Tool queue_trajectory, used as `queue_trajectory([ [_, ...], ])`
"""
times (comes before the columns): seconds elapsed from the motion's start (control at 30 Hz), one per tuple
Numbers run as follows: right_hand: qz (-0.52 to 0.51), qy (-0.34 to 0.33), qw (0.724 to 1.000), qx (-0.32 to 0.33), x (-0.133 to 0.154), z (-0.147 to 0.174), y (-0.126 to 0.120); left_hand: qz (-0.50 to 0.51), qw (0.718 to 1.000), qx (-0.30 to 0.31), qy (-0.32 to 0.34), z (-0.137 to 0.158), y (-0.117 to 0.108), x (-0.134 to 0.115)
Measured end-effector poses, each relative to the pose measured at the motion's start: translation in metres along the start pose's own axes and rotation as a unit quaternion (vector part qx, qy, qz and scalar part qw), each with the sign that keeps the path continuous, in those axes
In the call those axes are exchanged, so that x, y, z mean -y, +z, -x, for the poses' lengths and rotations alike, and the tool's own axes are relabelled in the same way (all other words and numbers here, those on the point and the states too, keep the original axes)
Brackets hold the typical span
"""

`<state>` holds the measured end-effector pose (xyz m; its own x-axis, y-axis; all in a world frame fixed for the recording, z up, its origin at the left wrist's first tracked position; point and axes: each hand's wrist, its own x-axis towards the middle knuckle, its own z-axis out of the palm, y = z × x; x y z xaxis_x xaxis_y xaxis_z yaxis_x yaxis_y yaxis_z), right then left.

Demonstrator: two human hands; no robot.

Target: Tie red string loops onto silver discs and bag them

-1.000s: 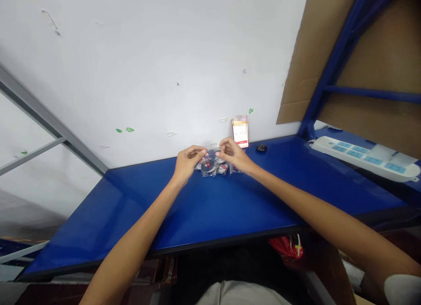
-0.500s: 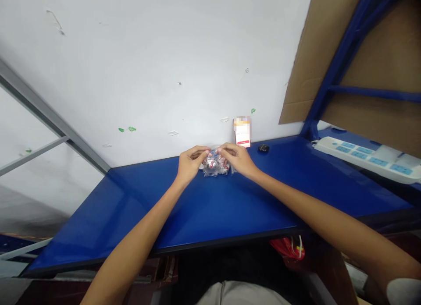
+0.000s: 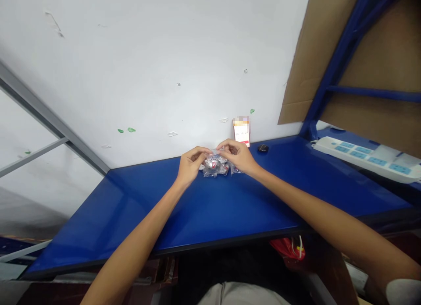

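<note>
A clear plastic bag (image 3: 213, 166) with shiny silver and red contents rests near the back of the blue table (image 3: 210, 208). What lies inside is too small to make out. My left hand (image 3: 192, 164) is closed in a pinch on the bag's upper left edge. On the other side, my right hand (image 3: 240, 157) pinches the top of the bag at the right, thumb and fingers close together. More clear plastic (image 3: 235, 169) shows on the table below my right hand.
A phone (image 3: 241, 132) leans upright on the white wall (image 3: 148, 77) behind my right hand. To its right lies a small black object (image 3: 262, 148). A white power strip (image 3: 365, 158) sits at the right, beside a blue frame (image 3: 324, 83).
My right hand has shifted slightly up and left along the top of the bag. My left hand keeps its pinch with little movement.
</note>
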<state>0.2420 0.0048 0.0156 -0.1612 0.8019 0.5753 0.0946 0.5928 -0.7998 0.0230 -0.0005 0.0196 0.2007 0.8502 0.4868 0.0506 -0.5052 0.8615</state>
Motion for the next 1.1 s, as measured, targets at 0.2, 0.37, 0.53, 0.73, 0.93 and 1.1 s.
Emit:
queue_trajectory([
  [0.2, -0.043, -0.017, 0.997, 0.063, 0.006, 0.0, -0.009, 0.059, 0.997, 0.015, -0.037, -0.001, -0.004, -0.002],
  [0.37, -0.037, 0.032, 0.996, 0.07, 0.0, -0.002, -0.004, 0.0, 0.999, -0.003, -0.038, 0.0, 0.002, 0.002],
  [0.53, -0.038, 0.065, 0.996, 0.052, -0.009, -0.003, 0.0, 0.007, 0.999, 0.002, -0.036, -0.001, 0.002, 0.005],
  [0.73, -0.054, 0.049, 0.997, 0.03, -0.012, -0.004, -0.002, -0.026, 0.997, 0.057, -0.038, -0.004, -0.005, 0.007],
  [0.93, -0.043, 0.065, 0.993, 0.087, -0.012, -0.004, -0.008, -0.038, 0.999, 0.007, -0.008, -0.004, -0.007, 0.009],
  [1.1, -0.033, 0.029, 0.997, 0.061, -0.001, -0.002, -0.007, 0.016, 0.999, 0.014, -0.037, -0.004, -0.008, 0.008],
])
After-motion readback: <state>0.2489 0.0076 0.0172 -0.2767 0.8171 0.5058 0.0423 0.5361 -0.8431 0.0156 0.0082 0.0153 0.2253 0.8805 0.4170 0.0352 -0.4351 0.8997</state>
